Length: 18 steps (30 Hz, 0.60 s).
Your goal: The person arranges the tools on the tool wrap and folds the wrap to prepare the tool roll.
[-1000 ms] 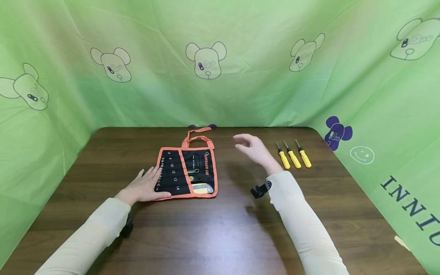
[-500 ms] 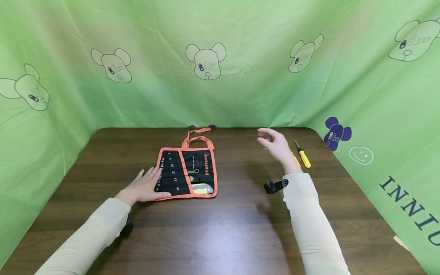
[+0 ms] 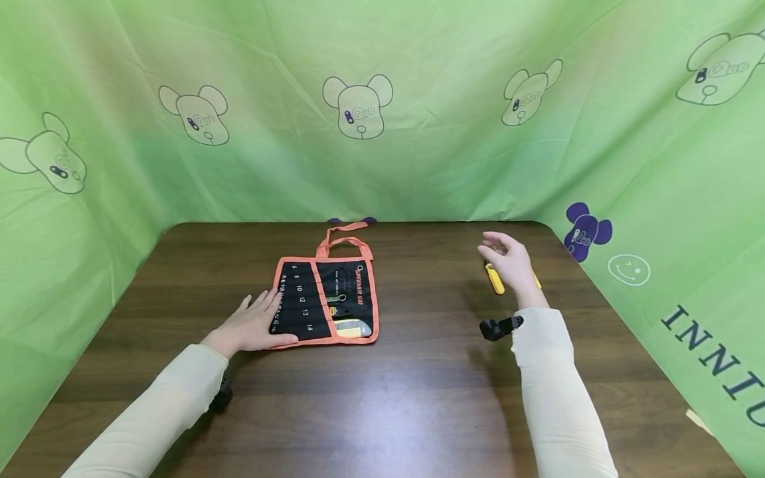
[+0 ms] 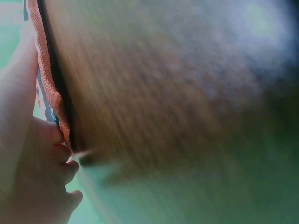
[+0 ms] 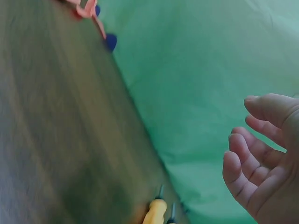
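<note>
In the head view my left hand (image 3: 254, 324) rests with spread, straight fingers on the left edge of a black tool pouch (image 3: 303, 289) with orange trim. A yellow-and-grey tool (image 3: 354, 328) shows in its lower right pocket. To the right, my right hand (image 3: 508, 262) hovers over yellow-handled screwdrivers, fingers loosely bent and nothing between them. One screwdriver (image 3: 495, 279) shows beside the fingers; the hand covers most of the others. In the right wrist view a screwdriver (image 5: 155, 212) lies below the hand, with another's tip (image 5: 173, 213) beside it.
The pouch's orange strap (image 3: 346, 240) stretches toward the far edge of the brown wooden table (image 3: 370, 411). A green printed cloth (image 3: 418, 172) hangs behind and along both sides. A small pale object (image 3: 698, 421) lies at the table's right edge.
My right hand has moved right, from between the pouch and the screwdrivers to over the screwdrivers, which it now partly hides. My left hand and the pouch have stayed put.
</note>
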Tool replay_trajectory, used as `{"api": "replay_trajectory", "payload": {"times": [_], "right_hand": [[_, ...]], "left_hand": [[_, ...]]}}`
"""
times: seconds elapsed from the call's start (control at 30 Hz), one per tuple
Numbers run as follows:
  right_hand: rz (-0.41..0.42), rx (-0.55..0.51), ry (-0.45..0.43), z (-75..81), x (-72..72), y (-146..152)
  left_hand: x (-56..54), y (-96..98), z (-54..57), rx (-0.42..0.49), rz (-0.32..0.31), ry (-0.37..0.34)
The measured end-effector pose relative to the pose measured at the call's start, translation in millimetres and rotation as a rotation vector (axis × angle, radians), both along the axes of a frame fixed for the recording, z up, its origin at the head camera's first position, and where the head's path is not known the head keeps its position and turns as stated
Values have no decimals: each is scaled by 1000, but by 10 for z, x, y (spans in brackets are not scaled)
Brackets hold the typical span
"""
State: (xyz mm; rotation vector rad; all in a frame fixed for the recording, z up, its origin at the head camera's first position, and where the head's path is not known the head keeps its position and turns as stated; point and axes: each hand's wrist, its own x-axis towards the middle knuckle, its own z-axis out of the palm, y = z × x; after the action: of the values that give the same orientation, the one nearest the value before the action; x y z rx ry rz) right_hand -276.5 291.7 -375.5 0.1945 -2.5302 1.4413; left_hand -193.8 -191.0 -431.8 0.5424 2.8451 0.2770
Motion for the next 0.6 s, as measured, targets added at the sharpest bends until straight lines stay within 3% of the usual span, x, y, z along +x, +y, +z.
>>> {"api": "replay_trajectory", "payload": {"times": [0.4, 0.6], "right_hand": [[-73, 47, -73, -308, 6, 266], [-130, 156, -77, -443, 1, 336]], "left_hand": [[-11, 5, -16, 1, 8, -10], [-7, 1, -6, 0, 7, -8]]}}
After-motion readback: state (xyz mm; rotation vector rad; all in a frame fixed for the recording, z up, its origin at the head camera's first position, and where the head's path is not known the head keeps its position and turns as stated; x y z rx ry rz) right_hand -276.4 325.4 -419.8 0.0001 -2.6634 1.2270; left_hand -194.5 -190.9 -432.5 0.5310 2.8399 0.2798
